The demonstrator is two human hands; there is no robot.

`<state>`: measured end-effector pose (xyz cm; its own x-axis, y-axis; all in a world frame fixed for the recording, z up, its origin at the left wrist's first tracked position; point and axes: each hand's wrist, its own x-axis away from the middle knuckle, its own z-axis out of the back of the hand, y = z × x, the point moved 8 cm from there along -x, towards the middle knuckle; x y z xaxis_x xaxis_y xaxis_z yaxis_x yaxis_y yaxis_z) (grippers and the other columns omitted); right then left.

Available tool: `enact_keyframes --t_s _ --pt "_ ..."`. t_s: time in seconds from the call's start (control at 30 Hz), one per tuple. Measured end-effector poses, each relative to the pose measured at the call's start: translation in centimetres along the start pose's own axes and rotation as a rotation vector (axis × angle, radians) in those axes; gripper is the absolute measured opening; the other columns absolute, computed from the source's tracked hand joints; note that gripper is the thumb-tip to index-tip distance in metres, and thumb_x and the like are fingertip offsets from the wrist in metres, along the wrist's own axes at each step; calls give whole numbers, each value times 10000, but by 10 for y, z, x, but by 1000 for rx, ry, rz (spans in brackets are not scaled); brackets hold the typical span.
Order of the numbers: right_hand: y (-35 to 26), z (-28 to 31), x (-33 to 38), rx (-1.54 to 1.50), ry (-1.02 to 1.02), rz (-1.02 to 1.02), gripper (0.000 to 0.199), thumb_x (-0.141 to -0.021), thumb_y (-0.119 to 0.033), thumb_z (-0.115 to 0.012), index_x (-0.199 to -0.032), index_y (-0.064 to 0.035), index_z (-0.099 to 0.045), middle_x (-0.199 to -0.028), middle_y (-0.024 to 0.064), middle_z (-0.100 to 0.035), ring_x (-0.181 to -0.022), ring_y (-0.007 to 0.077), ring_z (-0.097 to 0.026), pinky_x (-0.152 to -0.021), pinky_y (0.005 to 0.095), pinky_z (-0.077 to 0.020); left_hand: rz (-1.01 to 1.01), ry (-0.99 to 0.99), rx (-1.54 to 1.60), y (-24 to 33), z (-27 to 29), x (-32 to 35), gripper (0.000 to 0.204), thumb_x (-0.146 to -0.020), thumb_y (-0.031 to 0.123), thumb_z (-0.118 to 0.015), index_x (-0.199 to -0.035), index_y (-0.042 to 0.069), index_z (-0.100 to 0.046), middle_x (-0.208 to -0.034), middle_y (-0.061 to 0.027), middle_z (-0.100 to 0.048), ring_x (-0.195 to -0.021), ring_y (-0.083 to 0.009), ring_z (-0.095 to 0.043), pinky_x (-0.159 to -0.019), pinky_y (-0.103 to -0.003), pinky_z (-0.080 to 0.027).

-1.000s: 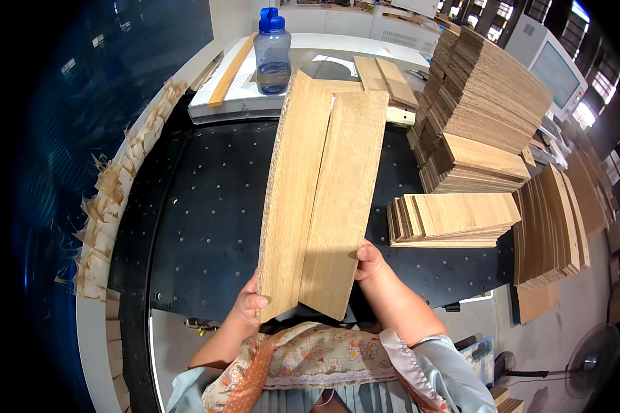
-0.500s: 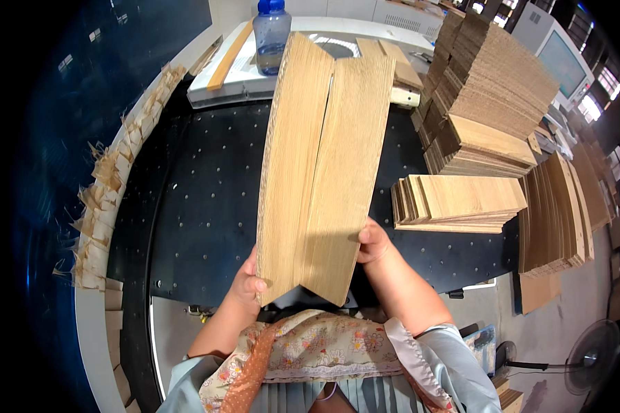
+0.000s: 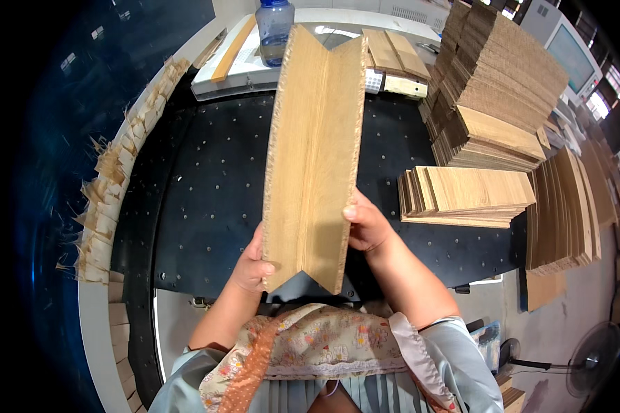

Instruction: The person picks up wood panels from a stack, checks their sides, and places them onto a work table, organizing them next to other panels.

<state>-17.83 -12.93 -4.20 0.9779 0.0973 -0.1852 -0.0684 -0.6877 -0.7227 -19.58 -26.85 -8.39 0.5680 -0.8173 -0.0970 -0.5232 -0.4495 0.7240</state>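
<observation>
While two wood-grain boards (image 3: 291, 168) form a V over the black counter (image 3: 203, 199), the left hand (image 3: 253, 263) is clamped on their left edge, the right hand (image 3: 367, 221) on their right, thumbs uppermost. Far and left, a blue bottle (image 3: 275, 31) holds liquid; far right, past stacked planks (image 3: 513, 72), a screen (image 3: 572, 54) is illegible.

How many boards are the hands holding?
2: the left board in the left hand, the right board in the right hand, meeting in a V. Any board behind them would be hidden.
</observation>
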Motion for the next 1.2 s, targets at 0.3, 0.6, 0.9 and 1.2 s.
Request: enact_keyframes --t_s 0.3,0.6,0.9,1.2 --pt "30 7 1 168 160 126 1003 -713 -75 -712 -1473 -102 -59 -1221 72 -407 -1070 181 -471 -967 353 -384 -96 -22 -543 -15 4 -1 1042 -607 103 -832 -1443 60 -212 -1402 -96 -262 -1325 -223 -287 -1085 -367 -250" --pt "27 5 1 83 202 167 869 -648 -127 -751 -1347 -60 -238 -1241 111 -413 -1192 254 -431 -1019 417 -358 -136 -52 -1034 -1 5 5 1017 -606 176 -817 -1435 67 -237 -1362 -144 -269 -1319 -280 -279 -1081 -391 -243" --pt "50 -11 0 125 169 188 1017 -633 -129 -783 -1423 -82 -144 -1263 76 -384 -1202 209 -402 -1002 378 -361 -162 -55 -1109 69 -52 -55 979 -650 184 -771 -1443 35 -216 -1422 -222 -294 -1304 -331 -353 -1061 -388 -298" --pt "57 1 -4 779 37 43 928 -706 -154 -781 -1412 1 -200 -1378 171 -317 -1292 261 -324 -1054 378 -282 -127 115 -1675 115 -45 -43 984 -529 304 -774 -1387 103 -336 -1215 -211 -450 -1137 -387 -455 -954 -439 -394"
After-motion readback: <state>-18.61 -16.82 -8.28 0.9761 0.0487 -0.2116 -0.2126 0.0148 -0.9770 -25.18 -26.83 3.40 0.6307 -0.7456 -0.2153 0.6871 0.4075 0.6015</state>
